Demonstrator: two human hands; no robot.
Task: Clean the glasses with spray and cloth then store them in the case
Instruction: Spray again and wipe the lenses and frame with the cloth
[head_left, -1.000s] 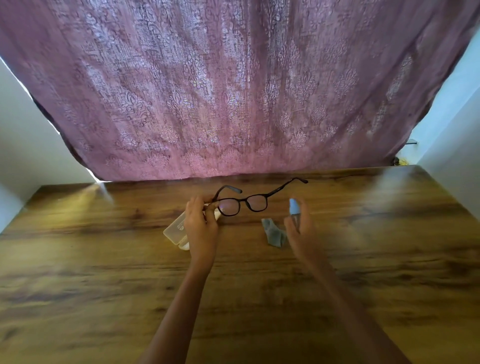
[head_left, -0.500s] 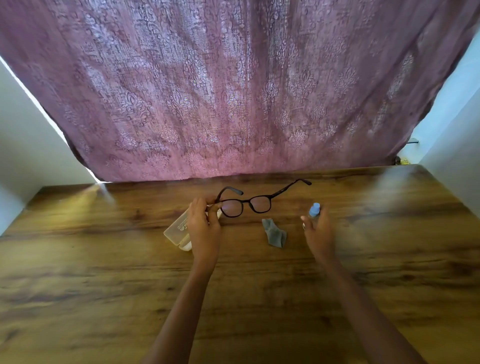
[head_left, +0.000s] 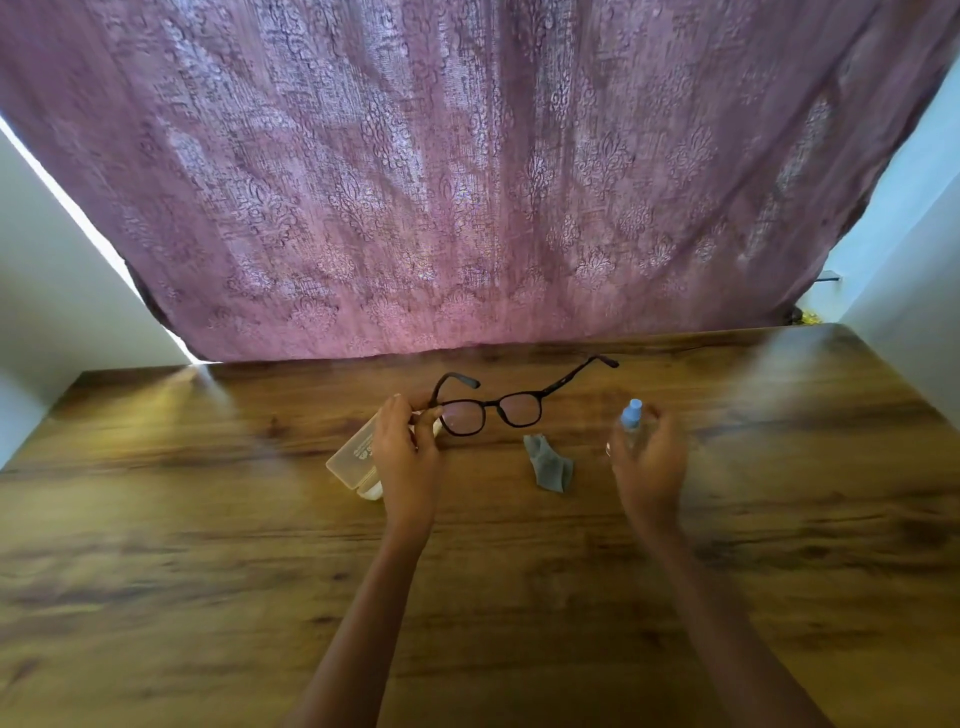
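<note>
Curtain: a purple patterned curtain (head_left: 467, 182) hung behind the table, well beyond the glasses.
Table: a wood-grain table (head_left: 208, 545) lay beneath the glasses and carried everything else.
Case: a pale translucent case (head_left: 353, 454) lay on the table just left of the glasses, partly hidden behind the left hand.
Left hand: the left hand (head_left: 408, 452) pinched the glasses at their left hinge between thumb and fingers, holding them above the table.
Right hand: the right hand (head_left: 649, 462) was curled around the bottle, well to the right of the glasses.
Glasses: the dark-framed glasses (head_left: 491, 413) hung with their arms unfolded and pointing away from the person; the long axis ran left to right, between the two hands. The lenses looked clear; any smears were too small to tell.
Cloth: a crumpled grey cloth (head_left: 548, 465) lay on the table just below the right lens, untouched.
Bottle: a small clear spray bottle (head_left: 631, 421) with a blue top stood upright in the right hand, level with the lenses.
Key relation: the cloth sat nearer the right hand, which probably had to put the bottle down first.
</note>
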